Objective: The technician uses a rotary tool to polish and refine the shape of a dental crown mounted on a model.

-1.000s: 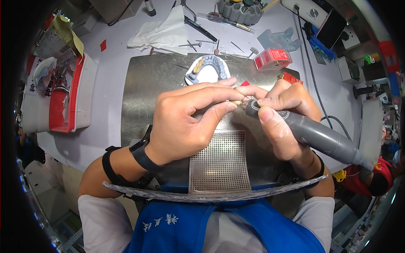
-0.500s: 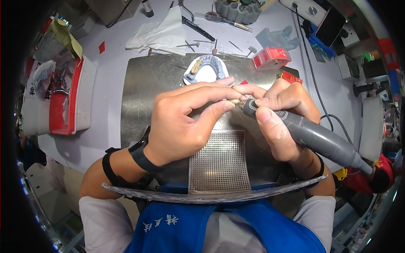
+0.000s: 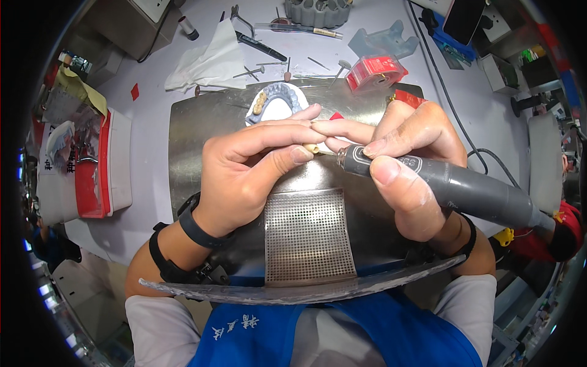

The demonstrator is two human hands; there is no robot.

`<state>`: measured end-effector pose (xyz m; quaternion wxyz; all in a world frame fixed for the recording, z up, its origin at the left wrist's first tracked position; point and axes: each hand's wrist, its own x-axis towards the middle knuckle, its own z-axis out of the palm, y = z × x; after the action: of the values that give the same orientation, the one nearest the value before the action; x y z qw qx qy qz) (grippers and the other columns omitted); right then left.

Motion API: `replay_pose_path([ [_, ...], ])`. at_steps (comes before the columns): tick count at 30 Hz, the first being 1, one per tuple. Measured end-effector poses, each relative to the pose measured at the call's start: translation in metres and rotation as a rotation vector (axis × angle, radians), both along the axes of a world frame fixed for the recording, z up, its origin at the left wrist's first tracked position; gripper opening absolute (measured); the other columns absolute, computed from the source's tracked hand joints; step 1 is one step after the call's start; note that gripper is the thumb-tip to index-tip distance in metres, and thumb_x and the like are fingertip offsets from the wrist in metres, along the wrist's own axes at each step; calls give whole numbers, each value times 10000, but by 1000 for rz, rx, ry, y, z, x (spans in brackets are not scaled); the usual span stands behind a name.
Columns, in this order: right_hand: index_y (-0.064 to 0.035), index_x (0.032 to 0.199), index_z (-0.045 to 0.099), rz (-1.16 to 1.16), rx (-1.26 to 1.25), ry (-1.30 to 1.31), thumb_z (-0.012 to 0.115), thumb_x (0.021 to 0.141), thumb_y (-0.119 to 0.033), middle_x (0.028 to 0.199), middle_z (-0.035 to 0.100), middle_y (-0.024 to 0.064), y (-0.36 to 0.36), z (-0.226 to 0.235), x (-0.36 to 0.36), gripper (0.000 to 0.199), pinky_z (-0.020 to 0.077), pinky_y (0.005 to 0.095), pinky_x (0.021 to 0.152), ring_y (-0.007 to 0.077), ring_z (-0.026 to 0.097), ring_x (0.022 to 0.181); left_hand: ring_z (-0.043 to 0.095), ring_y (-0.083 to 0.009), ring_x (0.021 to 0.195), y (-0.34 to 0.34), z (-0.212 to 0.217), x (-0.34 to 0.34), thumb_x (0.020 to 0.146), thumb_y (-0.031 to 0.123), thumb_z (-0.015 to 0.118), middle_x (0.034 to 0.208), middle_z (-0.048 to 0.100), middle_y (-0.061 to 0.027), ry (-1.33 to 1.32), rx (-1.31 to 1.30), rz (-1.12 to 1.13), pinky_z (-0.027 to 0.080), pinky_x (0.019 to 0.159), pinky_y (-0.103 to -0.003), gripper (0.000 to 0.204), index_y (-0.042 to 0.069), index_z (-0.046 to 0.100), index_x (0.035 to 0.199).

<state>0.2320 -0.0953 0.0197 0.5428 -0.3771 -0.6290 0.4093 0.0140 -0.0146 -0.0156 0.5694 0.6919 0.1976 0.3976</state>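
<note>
Between the thumb and fingers of my left hand (image 3: pixel 244 165) is a small cream-coloured dental crown (image 3: pixel 312 148). My right hand (image 3: pixel 416 159) is closed round a dark grey handpiece (image 3: pixel 452 183), which slants down to the lower right. Its thin bur (image 3: pixel 329 153) points left, with the tip at or very close to the crown; contact cannot be made out. The fingertips of both hands meet just above the crown. Behind them a grey dental model (image 3: pixel 278 101) on a white base carries several yellowish teeth on its left side.
Below the hands lies a perforated metal plate (image 3: pixel 309 235) on a steel sheet (image 3: pixel 195 140). Loose burs (image 3: pixel 287 70), a white tissue (image 3: pixel 211 61) and a red tape dispenser (image 3: pixel 376 72) sit beyond. A red-rimmed white bin (image 3: pixel 119 165) stands left; a black cable (image 3: pixel 452 110) runs right.
The view has shifted a little. The handpiece has drawn back rightward from the left fingers, so the crown and the bur now show between the hands.
</note>
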Motion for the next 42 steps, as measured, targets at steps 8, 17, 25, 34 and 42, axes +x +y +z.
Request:
replay_pose_path([
  [8, -4, 1004, 540, -15, 65, -124, 560, 911, 0, 873, 521, 100, -1, 1, -3, 96, 523, 500, 988, 352, 682, 1062, 611, -365, 1247, -6, 7, -2, 925, -23, 663, 1111, 739, -173, 85, 63, 42, 427, 1109, -469, 184, -40, 731, 1095],
  [17, 11, 938, 562, -63, 129, -209, 584, 901, 38, 834, 543, 95, 7, 1, -10, 50, 523, 504, 997, 155, 597, 768, 667, -347, 1169, -11, 10, 1, 893, -66, 673, 1084, 746, -181, 188, 258, 141, 510, 1020, -402, 190, -41, 743, 1068],
  [25, 18, 931, 554, -53, 142, -186, 587, 895, 30, 807, 540, 94, 8, -5, -10, 50, 536, 501, 975, 148, 587, 750, 672, -335, 1164, -12, 11, 0, 886, -72, 674, 1069, 750, -184, 172, 232, 149, 514, 1016, -390, 189, -39, 747, 1057],
  [34, 21, 940, 543, -46, 183, -168, 588, 886, 24, 797, 531, 98, 9, -8, -11, 70, 531, 519, 985, 135, 552, 732, 676, -324, 1160, -11, 10, 0, 883, -69, 678, 1095, 748, -184, 152, 230, 135, 511, 1023, -391, 190, -33, 751, 1055],
  [42, 6, 923, 531, -45, 138, -158, 585, 902, 15, 800, 525, 91, 9, -4, -11, 59, 532, 513, 990, 143, 552, 742, 682, -316, 1151, -11, 12, 0, 877, -68, 682, 1078, 750, -189, 161, 223, 137, 519, 1010, -381, 192, -31, 754, 1051],
])
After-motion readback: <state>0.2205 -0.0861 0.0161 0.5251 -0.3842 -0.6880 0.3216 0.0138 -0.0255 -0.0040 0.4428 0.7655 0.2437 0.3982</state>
